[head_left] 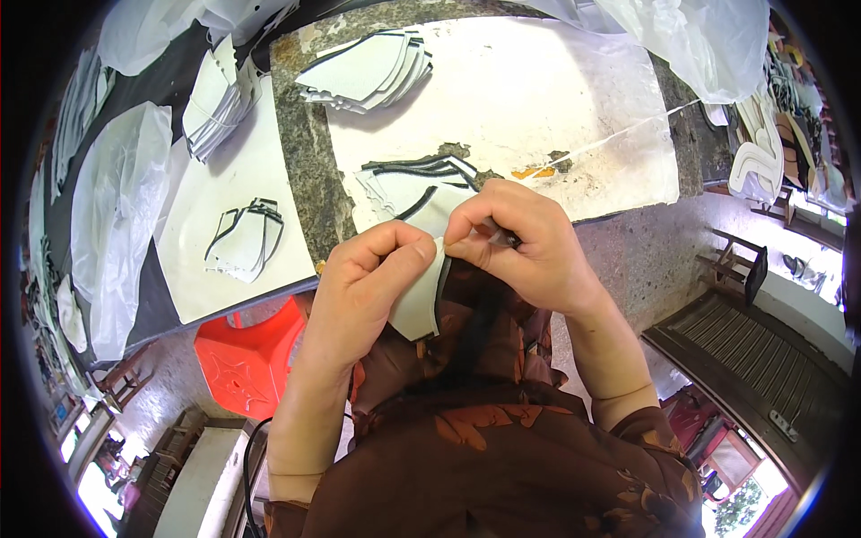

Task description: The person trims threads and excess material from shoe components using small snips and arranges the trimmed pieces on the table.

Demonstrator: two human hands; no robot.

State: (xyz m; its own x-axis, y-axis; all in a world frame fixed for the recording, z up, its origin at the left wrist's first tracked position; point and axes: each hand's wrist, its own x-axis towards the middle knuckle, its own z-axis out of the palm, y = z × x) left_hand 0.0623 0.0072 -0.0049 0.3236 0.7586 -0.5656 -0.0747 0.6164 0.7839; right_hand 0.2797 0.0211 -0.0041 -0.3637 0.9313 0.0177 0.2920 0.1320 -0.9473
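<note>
A white cut piece with a black edge (416, 309) hangs over the near edge of the table, above my lap. My left hand (372, 278) pinches its upper part between thumb and fingers. Close beside it, my right hand (525, 247) grips the same piece at its black edge, fingertips nearly touching my left thumb. Something small and dark (511, 238) shows among the right fingers; I cannot tell what it is. Just beyond my hands lies a fanned stack of similar white pieces (408, 186), partly hidden by them.
A bigger stack of white pieces (368, 73) lies farther back on the white board (574, 108). To the left are a tied bundle (213, 103), a small stack (244, 240) and a clear plastic bag (119, 215). A red stool (244, 363) stands below the table's left side.
</note>
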